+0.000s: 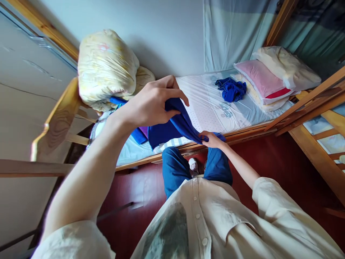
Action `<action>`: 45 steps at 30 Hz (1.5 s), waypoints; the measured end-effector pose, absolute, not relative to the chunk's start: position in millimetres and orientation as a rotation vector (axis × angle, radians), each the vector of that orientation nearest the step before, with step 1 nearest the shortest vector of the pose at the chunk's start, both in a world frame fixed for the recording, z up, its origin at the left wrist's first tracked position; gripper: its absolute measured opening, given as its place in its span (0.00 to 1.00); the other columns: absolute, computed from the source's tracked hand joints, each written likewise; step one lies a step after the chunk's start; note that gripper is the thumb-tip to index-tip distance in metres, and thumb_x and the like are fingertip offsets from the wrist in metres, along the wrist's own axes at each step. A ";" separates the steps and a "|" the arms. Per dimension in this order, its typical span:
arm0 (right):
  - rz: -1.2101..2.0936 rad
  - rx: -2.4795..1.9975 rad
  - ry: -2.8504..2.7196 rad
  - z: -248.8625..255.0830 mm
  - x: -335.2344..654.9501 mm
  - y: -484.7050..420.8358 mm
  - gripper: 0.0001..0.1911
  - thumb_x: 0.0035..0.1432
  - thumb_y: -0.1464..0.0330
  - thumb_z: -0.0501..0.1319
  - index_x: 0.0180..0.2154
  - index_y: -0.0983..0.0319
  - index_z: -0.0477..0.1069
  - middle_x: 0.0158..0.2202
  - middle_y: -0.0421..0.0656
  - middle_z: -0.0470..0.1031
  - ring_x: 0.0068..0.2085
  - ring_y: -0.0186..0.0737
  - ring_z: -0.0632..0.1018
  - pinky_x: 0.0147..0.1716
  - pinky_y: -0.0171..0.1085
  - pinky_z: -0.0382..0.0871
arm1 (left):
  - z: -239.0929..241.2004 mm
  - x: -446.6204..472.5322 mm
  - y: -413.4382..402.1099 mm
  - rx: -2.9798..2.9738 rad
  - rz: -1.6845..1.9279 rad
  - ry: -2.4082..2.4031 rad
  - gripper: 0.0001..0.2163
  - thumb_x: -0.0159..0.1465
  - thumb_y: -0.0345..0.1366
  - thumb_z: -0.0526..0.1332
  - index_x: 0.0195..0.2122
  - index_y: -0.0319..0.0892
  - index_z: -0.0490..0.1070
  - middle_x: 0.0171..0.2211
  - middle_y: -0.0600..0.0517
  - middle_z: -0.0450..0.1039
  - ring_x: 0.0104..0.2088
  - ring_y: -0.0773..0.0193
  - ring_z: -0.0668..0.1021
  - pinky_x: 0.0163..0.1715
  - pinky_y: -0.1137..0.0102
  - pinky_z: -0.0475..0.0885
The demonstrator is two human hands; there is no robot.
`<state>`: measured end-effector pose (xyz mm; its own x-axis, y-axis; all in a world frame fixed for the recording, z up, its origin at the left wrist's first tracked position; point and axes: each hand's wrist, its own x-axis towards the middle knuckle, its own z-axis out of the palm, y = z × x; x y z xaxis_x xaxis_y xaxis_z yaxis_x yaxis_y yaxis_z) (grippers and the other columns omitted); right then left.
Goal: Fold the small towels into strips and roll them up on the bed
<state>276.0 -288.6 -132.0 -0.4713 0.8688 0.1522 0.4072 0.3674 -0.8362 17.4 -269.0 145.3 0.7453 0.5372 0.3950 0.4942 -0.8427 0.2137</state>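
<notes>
My left hand (159, 100) is raised over the bed's edge, its thumb and fingers closed on the upper part of a royal-blue garment (184, 126). Lower and to the right, my right hand (211, 139) pinches another part of the same cloth, which stretches slantwise between the two. What kind of garment it is does not show. Behind it on the left, a folded blue piece of clothing (139, 136) with some purple lies on the bed. A second, crumpled blue garment (233, 90) rests farther right on the sheet.
The low wooden bed (242, 132) runs across in front of my knees. A bulky yellowish bundle of bedding (106, 68) stands at its left end, and a pink pillow (265, 79) lies at the right. Wooden rails rise at both sides; the floor (253, 158) is dark red.
</notes>
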 end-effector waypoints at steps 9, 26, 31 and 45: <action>0.805 -1.105 -1.846 -136.4 247.2 -275.0 0.09 0.62 0.59 0.70 0.37 0.57 0.77 0.38 0.45 0.79 0.43 0.45 0.79 0.49 0.43 0.75 | 163.0 0.4 -273.9 3.048 0.770 0.914 0.25 0.75 0.54 0.51 0.41 0.39 0.81 0.32 0.54 0.65 0.31 0.71 0.73 0.41 0.67 0.79; 0.686 -1.112 -1.911 -106.9 238.9 -242.2 0.11 0.67 0.60 0.63 0.36 0.60 0.78 0.34 0.43 0.80 0.43 0.46 0.79 0.48 0.41 0.72 | 175.6 -8.0 -282.1 2.890 1.054 1.175 0.29 0.75 0.58 0.48 0.28 0.41 0.71 0.23 0.56 0.59 0.24 0.72 0.69 0.33 0.69 0.74; 0.809 -1.424 -1.846 -142.3 289.6 -230.6 0.09 0.61 0.65 0.64 0.32 0.62 0.80 0.32 0.44 0.83 0.42 0.48 0.82 0.48 0.41 0.73 | 179.3 -46.5 -283.6 2.618 1.067 1.710 0.38 0.68 0.70 0.44 0.30 0.36 0.70 0.27 0.56 0.49 0.37 0.67 0.81 0.50 0.62 0.74; 0.356 -1.682 -1.816 -40.1 505.3 -221.5 0.11 0.60 0.65 0.67 0.41 0.63 0.86 0.42 0.49 0.87 0.44 0.51 0.86 0.49 0.45 0.81 | 87.5 -176.9 -234.1 2.115 1.019 2.101 0.35 0.64 0.63 0.52 0.40 0.28 0.75 0.28 0.58 0.56 0.34 0.74 0.68 0.51 0.64 0.71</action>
